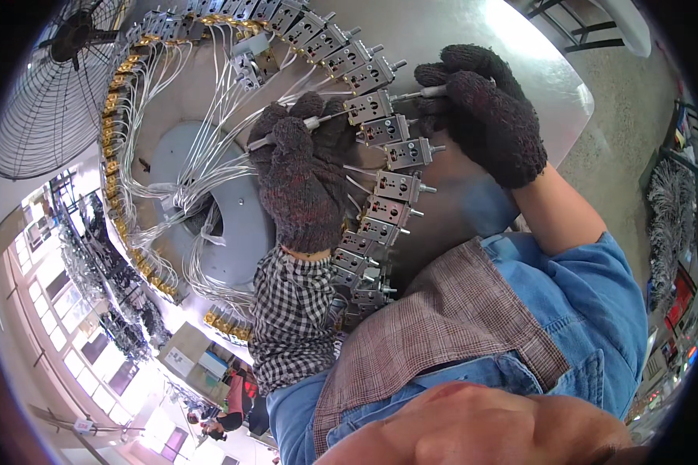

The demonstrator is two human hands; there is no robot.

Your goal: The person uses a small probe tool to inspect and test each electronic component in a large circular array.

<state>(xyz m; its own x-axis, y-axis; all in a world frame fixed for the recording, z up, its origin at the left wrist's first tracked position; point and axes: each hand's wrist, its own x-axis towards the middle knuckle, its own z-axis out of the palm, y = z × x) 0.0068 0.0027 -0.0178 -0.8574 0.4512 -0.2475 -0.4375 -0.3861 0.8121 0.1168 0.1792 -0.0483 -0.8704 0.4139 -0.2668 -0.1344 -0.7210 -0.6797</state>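
"Where the left hand point(298, 167) and right hand point(492, 116) face each other, what's between them?"

"Small metal box point(368, 107). Silver-grey, squarish, round hole plus smaller openings in its face. It sits in a curved row of near-identical boxes point(399, 186), right-hand stretch, over a shiny worktop point(473, 27)."

"Anything sticking out?"

"Neighbours have short silver stems point(426, 188) poking outward. Inside the curve, white wires point(217, 165) bunch up over a blue-grey disc point(244, 244). Brass-coloured pieces point(111, 167) line the far left of the ring."

"Left hand, quick."

"Fingers bent, pinching a slim tool point(312, 122) with a pale handle. Thin shaft bridges the gap to the inner side of the box; the fingers themselves are apart from it."

"Right?"

"Curled, thumb against fingers, pinching a grey rod point(434, 91) lined up with the outer side of the box. Exact contact at the tip is too small to tell. Lower fingers are just beside the next box down."

"Gloves?"

"Dark knit gloves point(302, 205), both hands. Checked sleeve point(295, 318) on the left arm, right forearm point(558, 208) bare."
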